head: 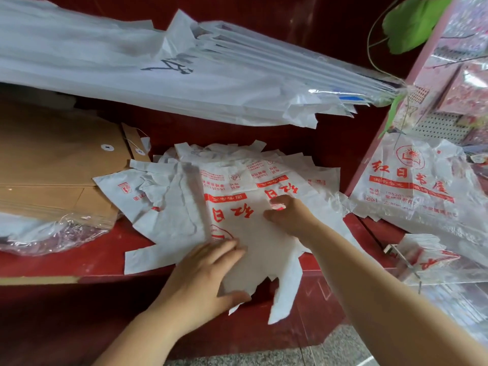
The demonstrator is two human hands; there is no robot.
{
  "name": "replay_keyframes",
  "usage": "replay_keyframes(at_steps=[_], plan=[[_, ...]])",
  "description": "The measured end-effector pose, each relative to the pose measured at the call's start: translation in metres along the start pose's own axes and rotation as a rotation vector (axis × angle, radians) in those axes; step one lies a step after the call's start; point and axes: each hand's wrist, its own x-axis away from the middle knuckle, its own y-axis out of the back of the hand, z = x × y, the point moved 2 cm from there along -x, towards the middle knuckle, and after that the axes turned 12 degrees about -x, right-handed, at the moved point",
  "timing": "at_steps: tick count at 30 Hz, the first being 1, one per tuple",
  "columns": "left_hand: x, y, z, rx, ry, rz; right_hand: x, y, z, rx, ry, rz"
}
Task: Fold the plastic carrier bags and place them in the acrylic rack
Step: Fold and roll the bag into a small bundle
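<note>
The top plastic carrier bag (253,233) lies flat on the pile (163,207) on the red table (66,262), left grip (206,273) released, fingers spread on its near edge, right grip (287,215) bent onto its middle, hold unclear.

Left: brown string-tie envelopes (52,159) stacked on red shelf (79,260), clear film (52,233) at their near edge; above: plastic-wrapped bundle of white sheets (132,75); upper right: green leaf (414,22).

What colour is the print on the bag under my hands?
Red, on a white carrier bag; head view.
</note>
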Motion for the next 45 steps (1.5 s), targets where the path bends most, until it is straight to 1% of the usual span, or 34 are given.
replay_keyframes(at_steps=[3,5,7,10,11,12,14,15,16,18,20,22,26,28,32,35,37,39,41,42,43,45], plan=[[-0.004,-0.001,0.001,-0.057,-0.044,0.027,0.013,0.01,-0.004,-0.109,-0.018,0.045],[-0.004,0.0,0.002,-0.056,-0.058,0.025,0.029,0.019,-0.012,-0.206,-0.005,0.115],[-0.002,0.0,0.004,-0.034,-0.066,0.023,0.047,0.027,-0.027,-0.237,0.111,0.198],[0.0,0.0,0.006,0.059,-0.036,-0.007,0.068,0.03,-0.057,-0.228,0.363,0.29],[0.001,0.001,0.008,0.094,-0.021,-0.03,0.072,0.03,-0.067,-0.169,0.455,0.269],[0.002,0.001,0.011,0.109,-0.002,-0.057,0.073,0.029,-0.076,-0.045,0.558,0.204],[0.004,0.002,0.015,0.115,0.049,-0.09,0.074,0.027,-0.084,0.283,0.802,0.013],[0.005,0.002,0.016,0.131,0.081,-0.087,0.075,0.025,-0.085,0.41,0.895,-0.07],[0.005,0.001,0.017,0.147,0.105,-0.076,0.076,0.022,-0.087,0.502,0.967,-0.127],[0.005,0.001,0.015,0.13,0.098,-0.082,0.076,0.013,-0.092,0.631,1.085,-0.212],[0.005,0.001,0.014,0.105,0.082,-0.093,0.072,0.006,-0.097,0.703,1.156,-0.289],[0.004,0.0,0.013,0.082,0.074,-0.08,0.068,0.001,-0.1,0.721,1.193,-0.353],[0.002,0.001,0.013,0.073,0.058,-0.064,0.064,-0.006,-0.101,0.709,1.261,-0.402],[0.001,0.0,0.013,0.05,0.059,-0.059,0.065,-0.008,-0.102,0.674,1.286,-0.38],[0.001,0.0,0.015,0.058,0.048,-0.049,0.065,-0.006,-0.102,0.622,1.311,-0.276],[0.002,0.002,0.016,0.127,0.082,-0.051,0.066,-0.004,-0.098,0.505,1.259,-0.23],[0.003,0.005,0.018,0.279,0.201,-0.039,0.066,-0.003,-0.095,0.413,1.185,-0.223],[0.005,0.003,0.02,0.404,0.301,-0.009,0.067,-0.004,-0.093,0.375,1.13,-0.231],[0.006,0.002,0.021,0.467,0.363,0.022,0.069,-0.005,-0.091,0.38,1.075,-0.237],[0.005,0.003,0.02,0.492,0.388,0.027,0.069,-0.006,-0.088,0.358,1.019,-0.238],[0.004,0.005,0.019,0.515,0.405,0.023,0.07,-0.007,-0.084,0.306,0.932,-0.246],[0.002,0.007,0.019,0.549,0.43,-0.017,0.07,-0.008,-0.067,0.174,0.697,-0.274]])
